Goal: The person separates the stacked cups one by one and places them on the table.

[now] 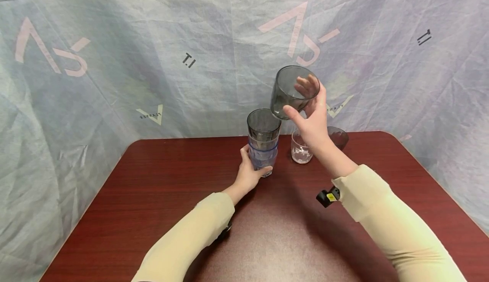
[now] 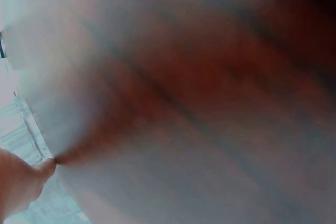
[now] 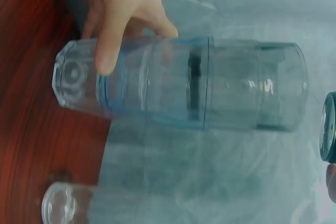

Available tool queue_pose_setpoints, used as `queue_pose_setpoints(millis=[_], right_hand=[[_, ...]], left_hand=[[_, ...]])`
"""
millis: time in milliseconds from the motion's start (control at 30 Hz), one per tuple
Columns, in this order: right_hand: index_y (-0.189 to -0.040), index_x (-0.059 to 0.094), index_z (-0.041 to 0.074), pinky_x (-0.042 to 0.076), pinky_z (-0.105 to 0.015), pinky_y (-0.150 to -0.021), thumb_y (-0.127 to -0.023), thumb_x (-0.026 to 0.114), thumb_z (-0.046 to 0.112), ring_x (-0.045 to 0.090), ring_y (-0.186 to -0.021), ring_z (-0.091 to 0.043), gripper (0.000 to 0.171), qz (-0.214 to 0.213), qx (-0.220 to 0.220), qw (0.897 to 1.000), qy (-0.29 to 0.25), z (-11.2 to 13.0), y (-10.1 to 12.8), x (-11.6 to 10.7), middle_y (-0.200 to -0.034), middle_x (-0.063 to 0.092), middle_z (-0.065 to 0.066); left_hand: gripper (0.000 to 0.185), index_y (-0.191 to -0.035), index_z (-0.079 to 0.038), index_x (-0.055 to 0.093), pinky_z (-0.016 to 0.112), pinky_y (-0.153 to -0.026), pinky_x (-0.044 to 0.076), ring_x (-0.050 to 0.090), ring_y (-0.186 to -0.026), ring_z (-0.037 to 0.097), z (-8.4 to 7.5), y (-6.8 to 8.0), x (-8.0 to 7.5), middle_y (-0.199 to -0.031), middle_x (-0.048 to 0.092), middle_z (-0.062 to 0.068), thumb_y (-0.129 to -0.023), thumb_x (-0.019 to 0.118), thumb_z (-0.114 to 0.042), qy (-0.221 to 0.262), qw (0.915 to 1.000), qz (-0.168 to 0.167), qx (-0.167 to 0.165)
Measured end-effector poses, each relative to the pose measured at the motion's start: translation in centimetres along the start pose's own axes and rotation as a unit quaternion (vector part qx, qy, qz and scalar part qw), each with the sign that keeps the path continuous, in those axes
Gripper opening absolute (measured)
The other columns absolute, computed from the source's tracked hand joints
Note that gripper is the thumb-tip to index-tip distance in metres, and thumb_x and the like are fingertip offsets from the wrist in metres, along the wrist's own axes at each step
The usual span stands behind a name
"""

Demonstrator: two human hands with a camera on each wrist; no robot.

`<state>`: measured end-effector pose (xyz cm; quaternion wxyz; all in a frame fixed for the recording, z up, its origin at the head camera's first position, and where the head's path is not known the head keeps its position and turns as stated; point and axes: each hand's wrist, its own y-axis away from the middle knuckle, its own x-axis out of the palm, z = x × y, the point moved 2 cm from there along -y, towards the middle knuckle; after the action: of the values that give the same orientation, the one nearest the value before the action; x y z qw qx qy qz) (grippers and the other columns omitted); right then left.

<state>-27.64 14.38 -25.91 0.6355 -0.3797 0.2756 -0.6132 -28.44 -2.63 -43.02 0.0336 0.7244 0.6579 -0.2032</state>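
A stack of nested drinking glasses (image 1: 263, 139) stands on the table, smoky grey on top and blue-tinted and clear lower down. My left hand (image 1: 248, 176) grips it low, its thumb across the near side. In the right wrist view the stack (image 3: 178, 85) appears sideways, with the left hand (image 3: 128, 9) around its lower part. Just above and to the right of the stack, my right hand (image 1: 315, 122) holds a smoky grey glass (image 1: 282, 97), tilted with its mouth partly towards me. The left wrist view is mostly blurred, with part of the left hand (image 2: 23, 184) at its edge.
To the right of the stack a short clear glass (image 1: 301, 152) stands on the dark red wooden table (image 1: 153, 214). Behind the right wrist, a dark glass (image 1: 339, 136) is partly hidden. A printed cloth backdrop (image 1: 214, 31) hangs beyond the table's far edge.
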Motion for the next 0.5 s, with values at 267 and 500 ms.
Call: queue_pose_setpoints(millis=[267, 500], right_hand=[[-0.139, 0.032, 0.001, 0.041, -0.028, -0.094, -0.078, 0.085, 0.022, 0.040, -0.129, -0.033, 0.083, -0.034, 0.002, 0.999, -0.007, 1.0, 0.1, -3.5, -0.137, 0.045, -0.016], [-0.139, 0.033, 0.003, 0.042, -0.026, -0.092, -0.080, 0.079, 0.006, 0.040, -0.129, -0.034, 0.075, -0.038, 0.008, 0.999, 0.023, 1.4, 0.8, -6.7, -0.138, 0.044, -0.017]], left_hand=[[0.088, -0.143, -0.018, 0.016, 0.046, -0.102, 0.038, 0.046, -0.128, 0.030, -0.1, 0.0, 0.1, -0.143, 0.043, 0.017, -0.083, 0.079, -0.017, 0.003, 1.0000, -0.005, 0.005], [0.089, -0.144, -0.018, 0.016, 0.045, -0.103, 0.037, 0.045, -0.129, 0.029, 0.2, 0.0, 0.2, -0.143, 0.043, 0.016, -0.083, 0.080, -0.017, 0.002, 1.0000, -0.005, 0.004]])
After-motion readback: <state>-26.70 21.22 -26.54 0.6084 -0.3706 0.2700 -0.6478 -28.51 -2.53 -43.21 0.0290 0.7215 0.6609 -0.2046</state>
